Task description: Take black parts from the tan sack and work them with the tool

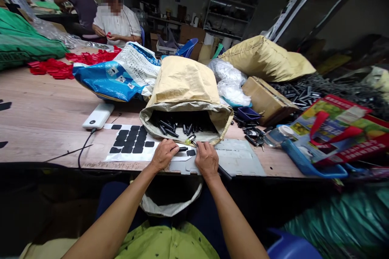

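Note:
My left hand [165, 153] is closed around a short black tubular piece [182, 149], which points right over the table edge. My right hand [207, 158] grips what looks like a small hammer [191, 140], with a metal and yellow-green head and a black handle coming out below the fist. Both hands rest low at a grey plate [243, 156] on the table. Just beyond them, an open tan paper sack [187, 81] lies with its mouth toward me, several black tubular pieces [168, 128] inside. Left of my hands is a white sheet [105, 156] bearing black rounded patches [133, 139].
A white power bank [99, 116] with a cable lies at left, near a blue-white bag [121, 73] and red pieces [53, 68]. Rightward are a wooden box [267, 99], a blue tray [313, 168] and a red bag [343, 129]. An open sack [170, 210] hangs below the edge. Two people sit behind.

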`<action>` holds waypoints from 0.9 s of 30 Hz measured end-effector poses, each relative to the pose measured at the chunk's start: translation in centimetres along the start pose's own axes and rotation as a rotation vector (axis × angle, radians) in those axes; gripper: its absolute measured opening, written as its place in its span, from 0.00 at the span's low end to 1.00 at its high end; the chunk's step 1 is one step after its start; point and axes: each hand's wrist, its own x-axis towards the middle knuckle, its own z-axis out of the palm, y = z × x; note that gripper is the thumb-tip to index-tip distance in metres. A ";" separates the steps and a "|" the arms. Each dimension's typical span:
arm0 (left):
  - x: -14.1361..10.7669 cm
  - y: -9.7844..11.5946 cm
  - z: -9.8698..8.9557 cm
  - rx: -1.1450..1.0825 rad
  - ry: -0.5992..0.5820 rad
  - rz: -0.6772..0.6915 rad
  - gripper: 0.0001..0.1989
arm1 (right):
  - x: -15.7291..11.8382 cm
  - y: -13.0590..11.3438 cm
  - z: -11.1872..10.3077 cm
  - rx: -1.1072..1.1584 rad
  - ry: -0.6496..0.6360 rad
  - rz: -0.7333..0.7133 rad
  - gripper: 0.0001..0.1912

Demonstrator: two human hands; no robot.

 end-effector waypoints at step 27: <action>-11.7 2.9 1.0 0.094 -0.371 -0.226 0.06 | 0.1 0.0 0.0 -0.007 -0.020 0.016 0.12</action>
